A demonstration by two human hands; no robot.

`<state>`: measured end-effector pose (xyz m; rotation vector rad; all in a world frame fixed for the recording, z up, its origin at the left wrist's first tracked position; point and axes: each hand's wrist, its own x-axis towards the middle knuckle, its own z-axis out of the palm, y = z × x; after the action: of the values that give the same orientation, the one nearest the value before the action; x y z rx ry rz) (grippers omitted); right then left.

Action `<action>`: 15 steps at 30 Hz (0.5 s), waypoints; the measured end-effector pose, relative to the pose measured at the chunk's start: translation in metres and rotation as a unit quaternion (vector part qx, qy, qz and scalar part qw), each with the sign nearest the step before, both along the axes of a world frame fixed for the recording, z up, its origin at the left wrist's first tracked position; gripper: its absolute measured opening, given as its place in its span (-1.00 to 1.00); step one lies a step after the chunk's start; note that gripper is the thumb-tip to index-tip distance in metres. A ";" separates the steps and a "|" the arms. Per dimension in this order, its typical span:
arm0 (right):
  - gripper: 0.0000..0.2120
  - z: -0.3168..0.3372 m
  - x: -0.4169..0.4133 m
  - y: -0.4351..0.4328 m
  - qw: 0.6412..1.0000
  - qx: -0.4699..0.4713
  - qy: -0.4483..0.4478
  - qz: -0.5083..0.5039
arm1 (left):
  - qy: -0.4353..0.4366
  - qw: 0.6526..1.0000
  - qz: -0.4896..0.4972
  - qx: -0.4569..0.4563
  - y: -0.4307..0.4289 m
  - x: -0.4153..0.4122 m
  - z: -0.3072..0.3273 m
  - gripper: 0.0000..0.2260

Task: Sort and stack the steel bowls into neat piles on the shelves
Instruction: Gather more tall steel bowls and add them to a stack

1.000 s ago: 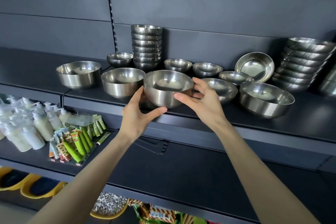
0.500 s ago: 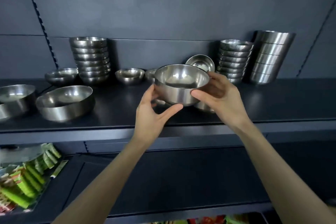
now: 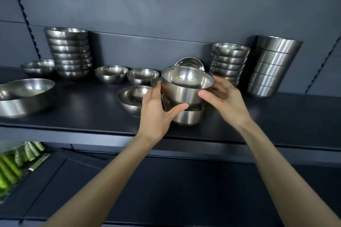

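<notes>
Two-handed grip on the held bowl [image 3: 186, 86]: the left hand [image 3: 156, 116] cups its left wall, thumb across the front near the base; the right hand [image 3: 225, 97] holds its right wall, thumb on the front, fingers curled behind; both grips are narrow and closed on the steel.

The bowl hangs slightly tilted, rim appearing to dip to the right, directly above a like-shaped lower bowl [image 3: 187, 118] standing on the shelf [image 3: 92, 114]; whether the two touch cannot be told, since the left thumb covers the gap.

Step in hand, by judgement: nesting one into the other. To do it well:
- level the rim first;
- centre the base over the lower opening;
- lower straight, letting the walls guide;
- draw both thumbs clear before the walls pinch them;
- release only once seated.

Polished steel probably slips; a gentle descent suits.

A shallow bowl [image 3: 132, 97] sits just beside the left hand and should not be nudged; a right stack [image 3: 228, 62] stands behind; a tall stack [image 3: 70, 53] stands well apart at left.
</notes>
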<state>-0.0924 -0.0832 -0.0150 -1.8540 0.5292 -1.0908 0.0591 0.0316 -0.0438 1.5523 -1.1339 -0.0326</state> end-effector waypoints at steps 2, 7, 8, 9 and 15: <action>-0.55 -0.004 0.000 -0.010 1.000 -0.002 0.005 0.014 | 0.001 1.000 0.019 0.015 -0.001 -0.005 -0.002 -0.23; -0.52 -0.013 0.000 -0.021 0.999 -0.005 0.010 0.032 | -0.009 0.998 0.044 0.031 0.004 -0.013 -0.007 -0.20; -0.49 -0.014 -0.001 -0.022 0.999 -0.006 0.009 0.032 | -0.017 0.998 0.046 0.039 0.004 -0.014 -0.008 -0.20; -0.47 -0.015 -0.002 -0.023 1.000 -0.006 0.008 0.029 | -0.022 0.998 0.046 0.043 0.005 -0.014 -0.010 -0.21; -0.44 -0.022 -0.005 -0.023 1.000 0.000 0.000 0.029 | 0.000 0.998 0.052 0.035 0.005 -0.023 -0.016 -0.24</action>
<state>-0.0973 -0.1061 -0.0371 -1.8585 0.4720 -1.0519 0.0362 0.0369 -0.0603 1.6704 -1.0605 -0.0028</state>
